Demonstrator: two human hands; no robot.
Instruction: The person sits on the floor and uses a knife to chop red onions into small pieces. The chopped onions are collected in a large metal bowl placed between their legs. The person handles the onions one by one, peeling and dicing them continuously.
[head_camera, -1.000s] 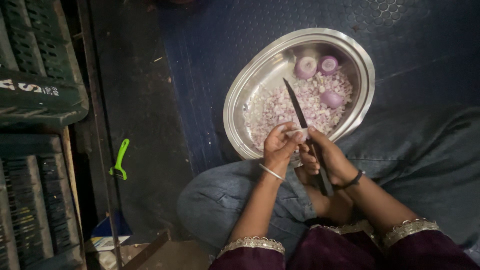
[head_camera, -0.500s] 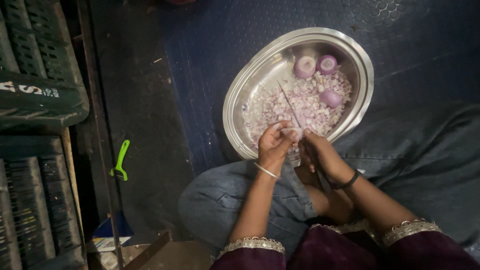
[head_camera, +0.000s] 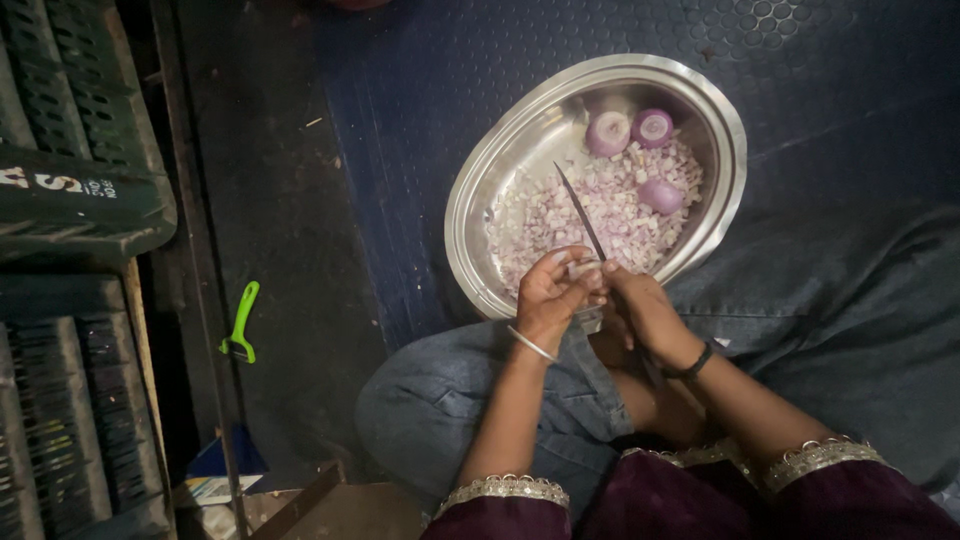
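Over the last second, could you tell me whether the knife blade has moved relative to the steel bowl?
Yes. The knife blade has swung towards the left rim of the steel bowl, tip now over chopped onion.

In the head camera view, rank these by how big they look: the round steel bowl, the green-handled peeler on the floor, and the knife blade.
1. Round steel bowl, by far the largest.
2. and 3. Green-handled peeler and knife blade look similar in length, and the right hand hides the knife's lower part, so I won't rank them.

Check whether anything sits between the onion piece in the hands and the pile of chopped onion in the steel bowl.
Nothing visible does. The left hand holds the onion piece over the near rim of the steel bowl, the right hand holds the knife, and the chopped onion lies uncovered just past them.
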